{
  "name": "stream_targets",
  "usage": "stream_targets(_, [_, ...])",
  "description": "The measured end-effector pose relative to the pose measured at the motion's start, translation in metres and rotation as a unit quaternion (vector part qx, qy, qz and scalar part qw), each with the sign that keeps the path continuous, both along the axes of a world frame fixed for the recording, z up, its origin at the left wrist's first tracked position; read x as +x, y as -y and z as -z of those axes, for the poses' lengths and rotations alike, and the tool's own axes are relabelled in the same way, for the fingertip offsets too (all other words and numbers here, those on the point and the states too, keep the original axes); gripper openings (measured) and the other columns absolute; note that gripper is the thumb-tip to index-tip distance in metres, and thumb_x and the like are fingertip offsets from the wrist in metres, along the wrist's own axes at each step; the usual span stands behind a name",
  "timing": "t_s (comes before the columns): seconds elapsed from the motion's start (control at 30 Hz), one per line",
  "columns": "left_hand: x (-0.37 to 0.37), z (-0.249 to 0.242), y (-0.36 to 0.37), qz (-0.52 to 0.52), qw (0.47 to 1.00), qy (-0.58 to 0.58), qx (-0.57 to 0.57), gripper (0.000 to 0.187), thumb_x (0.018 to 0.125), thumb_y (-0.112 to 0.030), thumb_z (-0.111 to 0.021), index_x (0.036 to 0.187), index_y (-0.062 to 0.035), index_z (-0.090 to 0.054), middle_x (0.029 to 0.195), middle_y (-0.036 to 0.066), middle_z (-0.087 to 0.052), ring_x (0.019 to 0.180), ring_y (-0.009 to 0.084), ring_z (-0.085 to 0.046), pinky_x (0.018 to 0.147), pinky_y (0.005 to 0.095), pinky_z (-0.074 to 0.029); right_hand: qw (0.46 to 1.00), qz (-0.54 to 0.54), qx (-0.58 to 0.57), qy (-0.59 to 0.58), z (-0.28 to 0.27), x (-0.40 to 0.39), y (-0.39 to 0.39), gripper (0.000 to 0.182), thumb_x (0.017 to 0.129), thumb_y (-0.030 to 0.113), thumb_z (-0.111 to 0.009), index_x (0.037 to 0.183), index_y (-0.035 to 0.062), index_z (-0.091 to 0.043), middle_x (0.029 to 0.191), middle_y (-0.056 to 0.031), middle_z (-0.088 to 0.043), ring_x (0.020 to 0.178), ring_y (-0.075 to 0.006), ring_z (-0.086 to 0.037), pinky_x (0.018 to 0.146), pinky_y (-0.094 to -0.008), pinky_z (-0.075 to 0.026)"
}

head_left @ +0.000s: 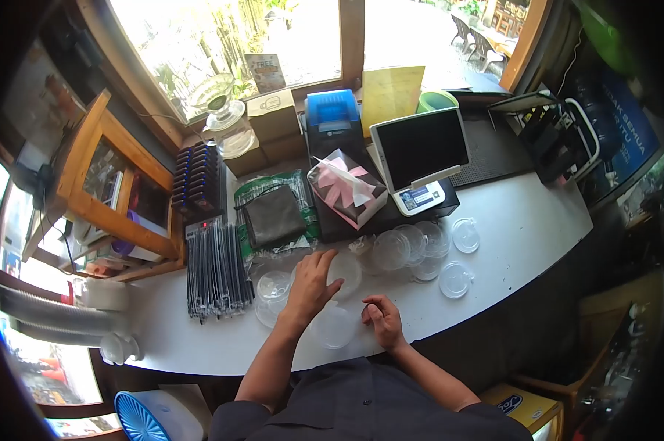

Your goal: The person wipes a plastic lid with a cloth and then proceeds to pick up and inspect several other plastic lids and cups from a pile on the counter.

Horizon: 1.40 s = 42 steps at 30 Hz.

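Observation:
My left hand [315, 285] reaches over the white counter with its fingers stretched out and the thumb apart. Right at its fingertips and thumb lies a clear round plastic lid [346, 275]. Left of the wrist are more clear lids [274, 287], partly overlapping. Between my two hands, close to the front edge, sits a frosted round lid [332, 328]. My right hand [383, 323] is loosely curled just right of that lid, with nothing showing in its fingers. Farther right, several clear lids [393, 250] overlap in a row, and two single lids [457, 280] lie beside them.
Packed black straws [218, 268] lie left, beside a green-edged plastic pack [273, 213]. Behind the lids stand a ribboned box [345, 187] and a tablet on a stand [420, 147]. Stacked cups [49, 312] lie on their side at the far left. The counter's curved front edge [493, 300] runs right.

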<state>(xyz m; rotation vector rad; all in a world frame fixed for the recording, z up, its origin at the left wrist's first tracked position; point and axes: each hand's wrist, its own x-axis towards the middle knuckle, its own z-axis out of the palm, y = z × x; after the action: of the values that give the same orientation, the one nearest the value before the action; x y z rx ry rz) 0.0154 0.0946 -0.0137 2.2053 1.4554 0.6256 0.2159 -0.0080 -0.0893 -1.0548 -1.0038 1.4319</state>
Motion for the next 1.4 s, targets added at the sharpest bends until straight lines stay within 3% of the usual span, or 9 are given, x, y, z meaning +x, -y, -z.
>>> stream_targets(0.13, [0.004,-0.006,0.003,-0.071,0.987,0.12,-0.082,0.064,0.08,-0.014,-0.08,0.137,-0.0057,-0.053,0.12,0.015,-0.061,0.11,0.0349,-0.058,0.095,0.046,-0.045,1.0,-0.012,-0.004,-0.003,0.001,0.001,-0.001,0.019,0.105,0.014,-0.053,0.116,-0.0008,-0.057,0.082,-0.0034,-0.059,0.075,-0.0104,-0.056,0.071,-0.0262,-0.048])
stream_targets(0.23, [0.002,0.0,-0.004,-0.029,0.999,-0.023,0.036,0.063,0.08,-0.009,-0.079,0.137,-0.0055,-0.053,0.115,0.015,-0.062,0.108,0.0344,-0.059,0.094,0.0446,-0.045,1.0,0.002,0.004,0.003,0.003,0.0,-0.002,0.017,0.103,0.011,-0.056,0.115,-0.0012,-0.057,0.084,-0.0023,-0.06,0.075,-0.0091,-0.057,0.071,-0.0251,-0.049])
stream_targets(0.33, [0.007,-0.007,-0.003,-0.022,1.0,-0.006,-0.022,0.06,0.08,-0.006,-0.078,0.135,-0.0051,-0.054,0.115,0.014,-0.063,0.109,0.0325,-0.06,0.098,0.0421,-0.047,1.0,0.013,0.005,0.014,0.004,-0.001,-0.003,0.017,0.103,0.009,-0.056,0.116,-0.0014,-0.056,0.089,-0.0033,-0.06,0.077,-0.0099,-0.059,0.073,-0.0257,-0.05])
stream_targets(0.63, [0.019,-0.024,0.011,-0.1,0.983,0.142,-0.057,0.042,0.089,-0.002,-0.07,0.128,0.0008,-0.056,0.096,0.012,-0.069,0.09,0.0217,-0.069,0.087,0.0355,-0.053,0.997,-0.054,-0.011,-0.052,0.005,0.01,-0.01,0.02,0.103,0.01,-0.057,0.12,-0.0006,-0.054,0.094,-0.0046,-0.059,0.083,-0.0115,-0.061,0.078,-0.0276,-0.052])
stream_targets(0.9, [0.018,-0.062,0.061,-0.145,0.867,0.457,-0.138,0.04,0.095,-0.002,-0.066,0.132,0.001,-0.049,0.094,0.009,-0.065,0.089,0.0165,-0.069,0.086,0.0303,-0.055,0.985,-0.078,-0.007,-0.152,0.012,0.017,-0.028,0.025,0.105,0.016,-0.055,0.126,0.001,-0.052,0.095,-0.0047,-0.058,0.084,-0.013,-0.059,0.081,-0.0285,-0.049])
stream_targets(1.1, [0.015,-0.05,0.126,-0.215,0.818,0.506,-0.169,0.044,0.094,-0.002,-0.067,0.134,0.0028,-0.049,0.094,0.009,-0.067,0.089,0.017,-0.069,0.087,0.0304,-0.054,0.978,-0.147,0.151,0.018,-0.059,0.038,-0.035,0.035,0.103,0.018,-0.058,0.134,0.0024,-0.052,0.097,-0.0041,-0.059,0.087,-0.014,-0.056,0.087,-0.0304,-0.046])
stream_targets(1.23, [0.012,-0.029,0.15,-0.281,0.866,0.385,-0.151,0.042,0.092,-0.008,-0.069,0.13,0.0044,-0.054,0.093,0.009,-0.071,0.088,0.0132,-0.065,0.08,0.0259,-0.049,0.959,-0.208,0.161,0.107,-0.058,0.024,-0.021,0.036,0.096,0.014,-0.071,0.129,0.0042,-0.059,0.09,-0.0042,-0.06,0.084,-0.0151,-0.058,0.081,-0.0309,-0.048])
stream_targets(1.33, [0.007,-0.023,0.157,-0.312,0.901,0.274,-0.127,0.039,0.091,-0.009,-0.07,0.127,0.0013,-0.059,0.102,0.009,-0.07,0.09,0.0161,-0.064,0.083,0.0308,-0.05,0.955,-0.234,0.146,0.112,-0.051,0.019,-0.017,0.037,0.095,0.017,-0.073,0.128,0.0042,-0.06,0.087,-0.0051,-0.06,0.08,-0.0159,-0.057,0.076,-0.0313,-0.049])
stream_targets(1.4, [0.008,-0.017,0.153,-0.295,0.94,0.17,-0.032,0.038,0.091,-0.011,-0.07,0.126,0.0001,-0.061,0.107,0.011,-0.067,0.092,0.0192,-0.063,0.083,0.0326,-0.05,0.954,-0.242,0.139,0.109,-0.051,0.018,-0.019,0.037,0.095,0.017,-0.073,0.127,0.0041,-0.059,0.086,-0.0053,-0.059,0.079,-0.0156,-0.057,0.075,-0.0308,-0.049])
